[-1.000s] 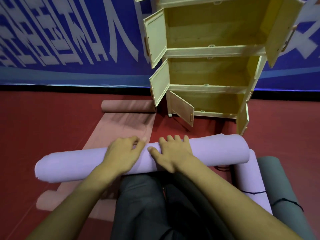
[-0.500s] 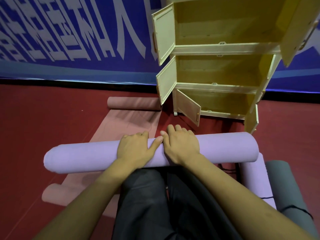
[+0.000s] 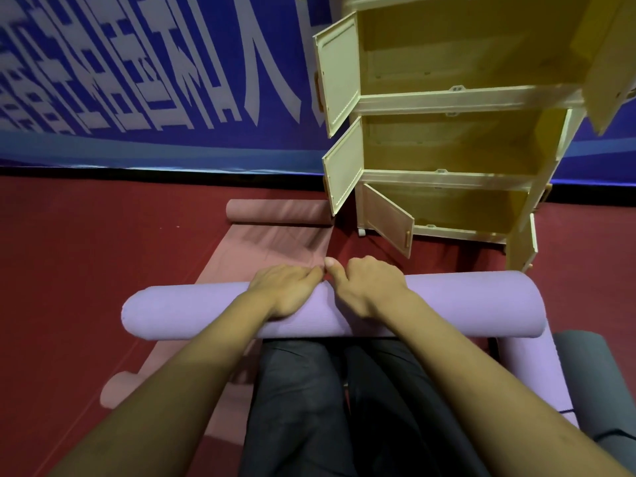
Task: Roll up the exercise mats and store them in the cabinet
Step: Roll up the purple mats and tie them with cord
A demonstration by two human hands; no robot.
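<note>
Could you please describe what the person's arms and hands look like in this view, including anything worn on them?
Both forearms are bare right up to the bottom edge of the picture: no sleeve shows. The left hand and right hand wear no gloves, and no ring, watch or bracelet shows on the fingers or wrists. Dark grey trousers cover the legs between the arms.

Two purple mats (image 3: 447, 301) (image 3: 530, 366), one pink mat (image 3: 272, 249), one grey mat (image 3: 592, 373), one cabinet (image 3: 447, 98).

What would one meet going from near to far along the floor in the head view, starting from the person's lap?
Dark trousers → rolled purple mat under both hands → flat stretch of pink mat → pink mat's rolled far end → blue banner.
</note>
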